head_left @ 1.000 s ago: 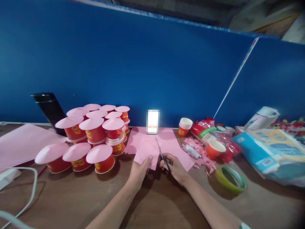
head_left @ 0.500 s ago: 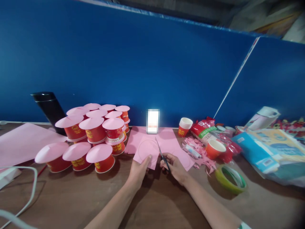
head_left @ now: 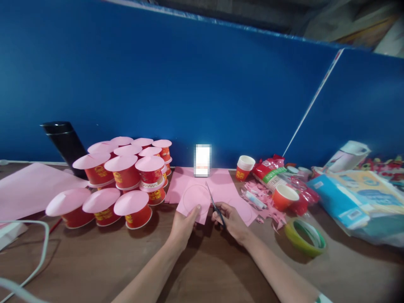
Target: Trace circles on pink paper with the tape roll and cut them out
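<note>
My left hand [head_left: 185,223] pinches the lower edge of a pink paper sheet [head_left: 194,201], its thumb on top. A circle is drawn on that sheet. In my right hand [head_left: 232,222] are dark-handled scissors [head_left: 215,205], their blades pointing up along the sheet's right edge. I cannot tell whether the blades touch the paper. Behind the held sheet lies a stack of pink paper [head_left: 221,179]. Another pink sheet with a drawn curve [head_left: 246,210] lies just right of my right hand.
Red paper cups with pink cone tops [head_left: 139,212] stand stacked at left, before a black flask [head_left: 65,143]. A glowing phone-like screen [head_left: 202,162] stands at the back. Rightward are pink scraps [head_left: 257,195], an orange cup [head_left: 285,198], a tape roll [head_left: 293,240] and a blue pack [head_left: 336,200].
</note>
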Demonstrator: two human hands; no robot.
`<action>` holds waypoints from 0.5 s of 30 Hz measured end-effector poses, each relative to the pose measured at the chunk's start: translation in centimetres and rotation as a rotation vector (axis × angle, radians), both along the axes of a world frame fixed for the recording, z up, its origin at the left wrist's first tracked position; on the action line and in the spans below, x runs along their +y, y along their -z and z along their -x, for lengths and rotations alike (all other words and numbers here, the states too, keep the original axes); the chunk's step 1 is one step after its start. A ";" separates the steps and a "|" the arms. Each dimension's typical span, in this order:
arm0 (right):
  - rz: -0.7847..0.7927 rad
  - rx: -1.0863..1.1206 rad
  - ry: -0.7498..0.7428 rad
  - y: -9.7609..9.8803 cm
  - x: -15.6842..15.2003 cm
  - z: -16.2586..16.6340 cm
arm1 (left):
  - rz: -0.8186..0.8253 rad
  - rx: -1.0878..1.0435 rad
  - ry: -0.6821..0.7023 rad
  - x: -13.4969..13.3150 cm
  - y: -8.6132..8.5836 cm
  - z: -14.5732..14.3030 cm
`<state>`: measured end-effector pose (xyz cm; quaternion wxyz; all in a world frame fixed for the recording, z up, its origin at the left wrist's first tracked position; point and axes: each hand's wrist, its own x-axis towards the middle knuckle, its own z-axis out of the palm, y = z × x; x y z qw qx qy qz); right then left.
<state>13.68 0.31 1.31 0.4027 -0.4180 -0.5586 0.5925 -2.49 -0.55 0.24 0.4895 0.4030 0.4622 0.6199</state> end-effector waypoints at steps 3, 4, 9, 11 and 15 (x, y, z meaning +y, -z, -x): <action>-0.002 0.002 0.009 -0.1 -0.1 0.0 | 0.003 0.004 0.002 0.0 0.0 0.1; -0.004 0.003 0.010 -0.2 -0.1 0.0 | 0.008 0.012 0.009 -0.1 -0.1 0.1; 0.005 -0.006 0.009 0.0 0.0 0.0 | 0.040 0.030 0.014 -0.2 -0.3 0.1; 0.008 -0.002 0.011 0.1 0.0 -0.1 | 0.030 0.010 0.001 -0.1 -0.4 0.1; 0.017 0.001 0.011 0.3 0.1 -0.1 | 0.001 0.000 0.002 -0.1 -0.3 -0.1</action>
